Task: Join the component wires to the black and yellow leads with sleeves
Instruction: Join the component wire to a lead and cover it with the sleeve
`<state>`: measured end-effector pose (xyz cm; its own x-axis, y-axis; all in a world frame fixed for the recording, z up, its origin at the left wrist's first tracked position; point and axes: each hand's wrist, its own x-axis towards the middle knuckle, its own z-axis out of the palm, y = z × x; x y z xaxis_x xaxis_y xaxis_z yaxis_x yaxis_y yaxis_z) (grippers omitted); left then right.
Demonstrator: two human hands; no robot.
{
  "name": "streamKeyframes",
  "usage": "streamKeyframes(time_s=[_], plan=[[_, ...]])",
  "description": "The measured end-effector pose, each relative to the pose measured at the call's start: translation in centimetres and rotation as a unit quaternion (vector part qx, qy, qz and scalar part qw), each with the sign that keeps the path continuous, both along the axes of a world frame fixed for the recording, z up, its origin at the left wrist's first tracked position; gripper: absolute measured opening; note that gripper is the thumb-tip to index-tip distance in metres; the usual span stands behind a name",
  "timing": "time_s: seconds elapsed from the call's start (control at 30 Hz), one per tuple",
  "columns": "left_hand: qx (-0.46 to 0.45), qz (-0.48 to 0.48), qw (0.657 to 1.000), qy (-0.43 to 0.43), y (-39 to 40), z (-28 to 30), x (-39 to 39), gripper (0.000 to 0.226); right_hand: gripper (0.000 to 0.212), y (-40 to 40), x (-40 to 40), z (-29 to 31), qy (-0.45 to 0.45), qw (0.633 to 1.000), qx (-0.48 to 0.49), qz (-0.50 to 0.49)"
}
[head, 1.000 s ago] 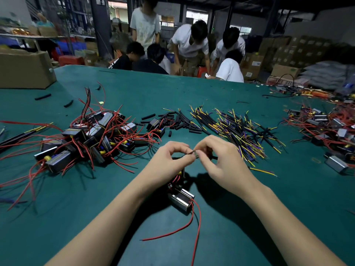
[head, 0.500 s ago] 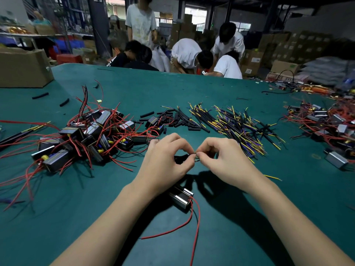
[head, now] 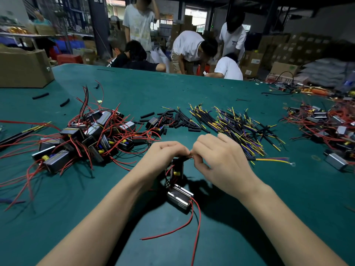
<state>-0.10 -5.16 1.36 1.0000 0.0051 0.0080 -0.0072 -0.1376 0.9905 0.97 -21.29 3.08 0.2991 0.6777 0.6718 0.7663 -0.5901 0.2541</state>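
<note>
a wide green table is seen, filling most of the view, with people gathered past its far edge. a cardboard box is set on the far left corner. a large heap of metal components with red wires is spread on the left, and a second such heap lies at the right edge. a pile of black and yellow leads is laid beyond the hands, with loose black sleeves just to its left.

near the middle, one component is rested on the table below the hands, its red wires trailing toward the viewer. another component is hung or held just under the left hand; which cannot be told.

the left hand and right hand are brought together fingertip to fingertip, each with fingers curled, and a small wire joint is pinched between them. a single lead extends rightward from behind the right hand.
</note>
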Motion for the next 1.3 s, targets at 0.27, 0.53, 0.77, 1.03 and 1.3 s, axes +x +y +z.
streamKeyframes(time_s=[0.27, 0.53, 0.77, 1.03, 1.3], plan=[[-0.086, 0.016, 0.996, -0.007, 0.5, -0.4, -1.2, 0.009, 0.014, -0.5, 0.7, -0.8, 0.233, 0.966, 0.103, -0.049], [-0.122, 0.034, 0.992, 0.002, 0.4, -0.1, -1.3, 0.01, 0.021, -0.9, 1.2, -0.7, 0.479, 0.855, 0.199, -0.029], [-0.056, 0.022, 0.998, -0.014, 0.7, -0.4, -1.0, 0.013, 0.01, -1.1, 1.5, -0.6, 0.569, 0.78, 0.258, 0.024], [-0.055, 0.0, 0.996, -0.07, 0.8, -0.4, -1.3, 0.017, 0.013, -0.7, 1.2, -0.7, 0.594, 0.753, 0.28, 0.049], [-0.028, -0.038, 0.997, -0.062, 1.4, -0.4, -1.4, 0.027, 0.012, -0.6, 0.8, -0.6, 0.602, 0.749, 0.273, 0.044]])
